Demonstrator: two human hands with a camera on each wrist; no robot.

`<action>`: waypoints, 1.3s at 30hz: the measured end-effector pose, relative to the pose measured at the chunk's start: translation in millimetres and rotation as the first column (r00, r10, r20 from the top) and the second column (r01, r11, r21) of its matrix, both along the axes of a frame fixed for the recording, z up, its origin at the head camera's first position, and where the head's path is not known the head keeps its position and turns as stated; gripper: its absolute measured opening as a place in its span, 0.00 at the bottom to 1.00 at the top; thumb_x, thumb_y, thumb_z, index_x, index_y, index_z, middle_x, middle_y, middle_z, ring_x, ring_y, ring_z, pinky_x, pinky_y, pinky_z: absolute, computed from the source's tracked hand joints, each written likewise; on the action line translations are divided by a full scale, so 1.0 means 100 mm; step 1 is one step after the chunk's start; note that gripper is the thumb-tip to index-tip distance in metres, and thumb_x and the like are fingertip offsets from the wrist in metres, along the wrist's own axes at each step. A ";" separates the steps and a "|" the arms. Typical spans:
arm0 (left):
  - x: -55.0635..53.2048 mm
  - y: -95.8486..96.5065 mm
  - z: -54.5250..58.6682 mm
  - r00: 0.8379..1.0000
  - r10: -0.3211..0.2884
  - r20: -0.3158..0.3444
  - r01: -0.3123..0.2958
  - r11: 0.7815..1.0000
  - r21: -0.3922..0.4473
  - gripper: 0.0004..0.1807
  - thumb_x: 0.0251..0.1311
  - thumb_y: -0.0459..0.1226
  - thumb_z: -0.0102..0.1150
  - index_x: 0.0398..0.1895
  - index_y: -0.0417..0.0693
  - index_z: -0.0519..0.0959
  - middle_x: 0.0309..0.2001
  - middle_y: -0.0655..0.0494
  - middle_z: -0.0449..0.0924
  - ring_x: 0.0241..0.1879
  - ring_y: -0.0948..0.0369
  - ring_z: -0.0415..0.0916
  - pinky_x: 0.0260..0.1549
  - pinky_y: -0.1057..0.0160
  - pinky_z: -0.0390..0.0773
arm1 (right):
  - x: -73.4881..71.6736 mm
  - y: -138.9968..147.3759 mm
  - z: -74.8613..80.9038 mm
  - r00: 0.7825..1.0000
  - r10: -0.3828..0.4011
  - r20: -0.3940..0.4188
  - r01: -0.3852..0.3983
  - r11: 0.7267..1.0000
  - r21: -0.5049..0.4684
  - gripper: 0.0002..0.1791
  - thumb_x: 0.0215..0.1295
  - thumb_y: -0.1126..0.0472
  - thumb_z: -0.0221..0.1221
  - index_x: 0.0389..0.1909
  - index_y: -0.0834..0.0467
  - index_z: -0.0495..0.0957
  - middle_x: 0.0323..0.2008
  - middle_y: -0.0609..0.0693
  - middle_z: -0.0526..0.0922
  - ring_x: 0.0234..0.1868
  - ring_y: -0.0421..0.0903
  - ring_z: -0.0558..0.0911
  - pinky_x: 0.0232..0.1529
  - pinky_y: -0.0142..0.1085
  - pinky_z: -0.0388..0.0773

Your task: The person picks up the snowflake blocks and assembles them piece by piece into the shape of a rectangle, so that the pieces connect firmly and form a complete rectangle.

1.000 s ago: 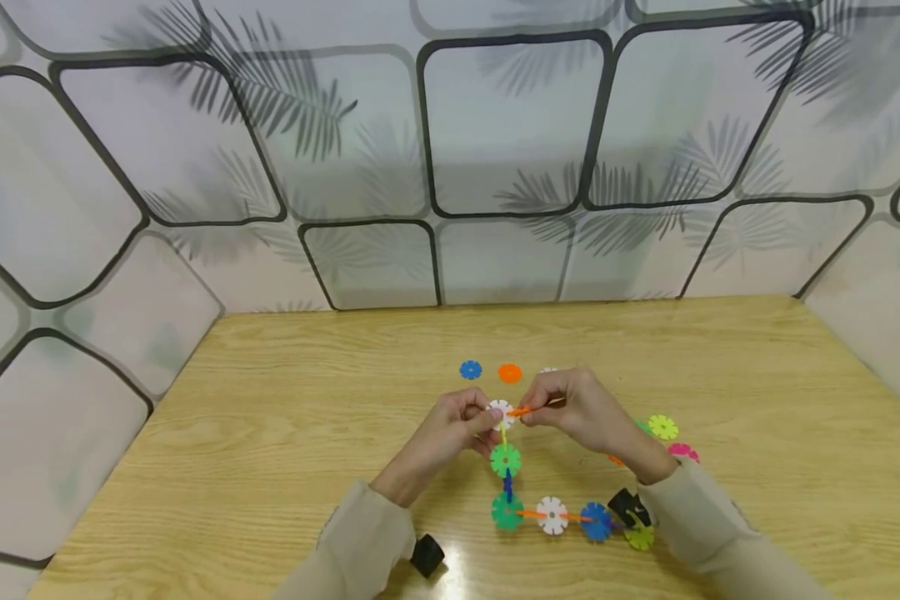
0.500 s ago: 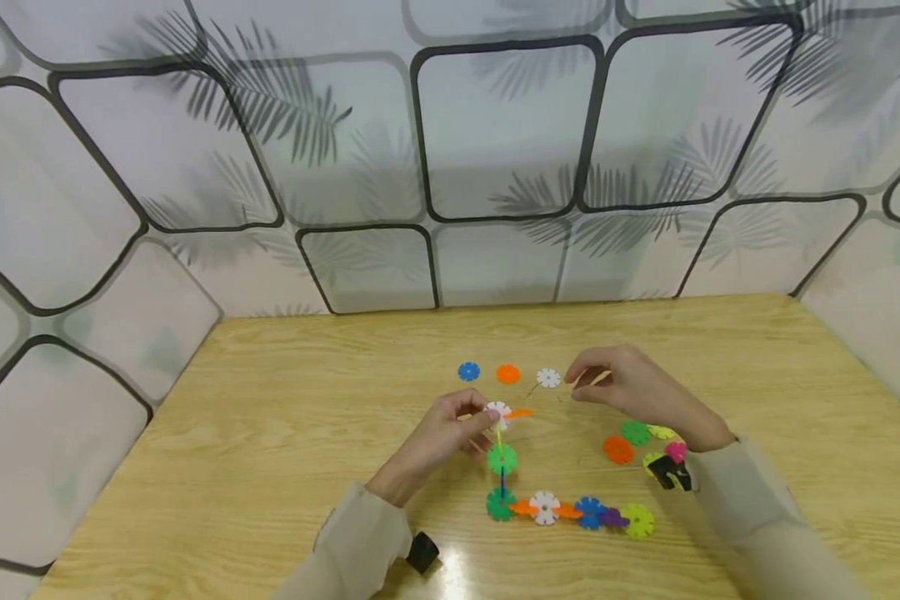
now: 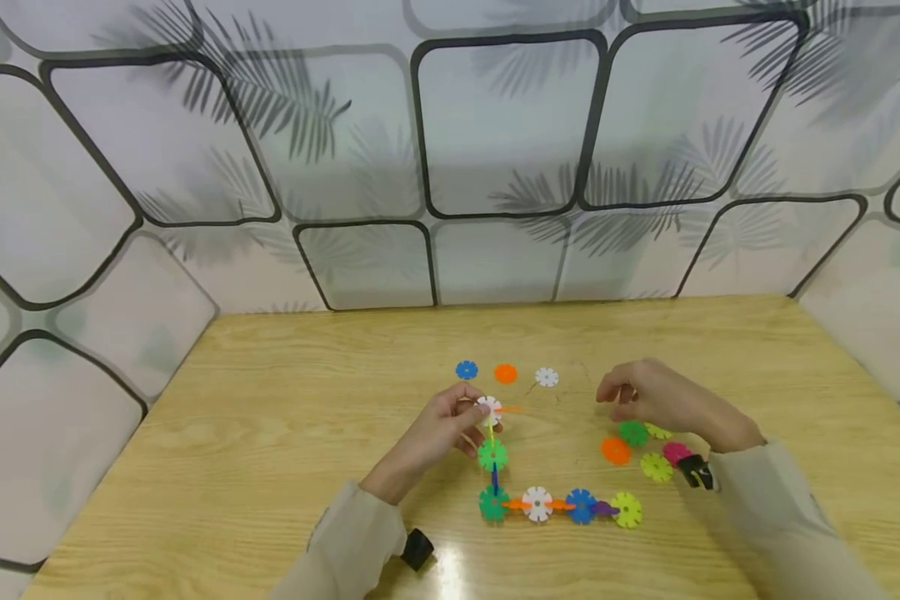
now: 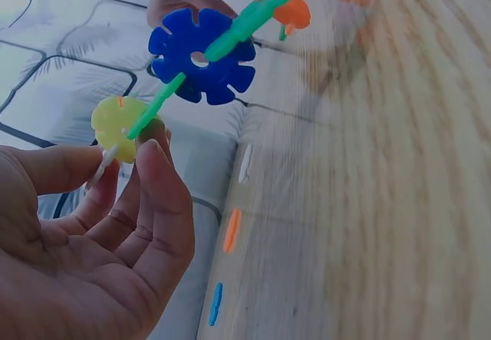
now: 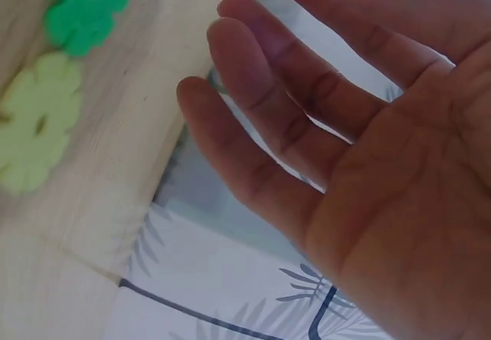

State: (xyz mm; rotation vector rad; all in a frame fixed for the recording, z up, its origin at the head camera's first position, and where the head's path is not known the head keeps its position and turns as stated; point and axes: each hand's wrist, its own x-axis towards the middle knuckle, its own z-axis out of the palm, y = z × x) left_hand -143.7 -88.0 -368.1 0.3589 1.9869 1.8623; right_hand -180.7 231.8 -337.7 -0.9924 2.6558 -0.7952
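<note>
My left hand (image 3: pixel 442 429) pinches a white notched plastic disc (image 3: pixel 492 403) at the upper end of an L-shaped chain of interlocking discs. An orange disc (image 3: pixel 512 409) juts edge-on from its right side. Below, the chain runs through a light green disc (image 3: pixel 492 456) to a dark green disc (image 3: pixel 493 504), then right to a yellow disc (image 3: pixel 627 510). In the left wrist view, thumb and fingers hold the chain by its end beside a yellow disc (image 4: pixel 113 125). My right hand (image 3: pixel 656 400) holds nothing; its fingers are loosely bent above the loose discs, near a green one (image 3: pixel 633 433).
Loose blue (image 3: pixel 467 370), orange (image 3: pixel 506 372) and white (image 3: pixel 547 377) discs lie in a row behind the chain. Under the right forearm are more loose discs, among them orange (image 3: pixel 616 451) and pink (image 3: pixel 676 453). Patterned fabric walls (image 3: pixel 510 133) border the wooden table (image 3: pixel 307 375).
My right hand has let go of the orange disc and moved right, over the loose discs. The left hand keeps its pinch on the white disc, shifting slightly left with the chain.
</note>
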 end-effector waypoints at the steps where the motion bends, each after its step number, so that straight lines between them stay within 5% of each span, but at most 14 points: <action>1: 0.00 0.00 0.01 1.000 0.000 -0.005 0.000 1.000 -0.001 0.06 0.77 0.33 0.49 0.45 0.37 0.72 0.40 0.46 0.86 0.26 0.64 0.76 0.28 0.66 0.79 | 0.01 0.03 -0.01 1.000 0.002 -0.006 -0.002 1.000 0.009 0.06 0.60 0.73 0.67 0.38 0.65 0.85 0.36 0.51 0.86 0.32 0.41 0.80 0.34 0.35 0.81; 9: -0.01 0.00 0.03 1.000 0.006 -0.007 -0.006 1.000 -0.028 0.05 0.76 0.32 0.48 0.45 0.37 0.72 0.41 0.46 0.86 0.27 0.63 0.75 0.29 0.66 0.78 | 0.11 0.28 -0.17 1.000 -0.023 0.000 0.023 0.998 0.051 0.10 0.53 0.72 0.70 0.36 0.62 0.85 0.35 0.45 0.82 0.33 0.41 0.76 0.32 0.35 0.78; 17: 0.00 -0.01 0.02 1.000 -0.009 -0.025 0.008 0.999 -0.040 0.07 0.77 0.33 0.48 0.46 0.36 0.73 0.40 0.46 0.86 0.28 0.63 0.76 0.30 0.65 0.78 | 0.11 0.36 -0.27 0.990 -0.012 -0.142 0.022 0.997 0.072 0.15 0.47 0.67 0.76 0.38 0.60 0.86 0.33 0.43 0.77 0.35 0.45 0.78 0.34 0.37 0.77; 39: 0.00 0.00 0.00 0.999 -0.039 -0.013 0.038 0.998 -0.042 0.09 0.77 0.35 0.49 0.47 0.35 0.73 0.41 0.49 0.86 0.30 0.62 0.76 0.31 0.64 0.79 | 0.13 0.28 -0.30 0.992 -0.057 -0.114 0.061 0.998 0.032 0.13 0.48 0.74 0.71 0.32 0.56 0.81 0.30 0.41 0.78 0.32 0.40 0.74 0.32 0.36 0.76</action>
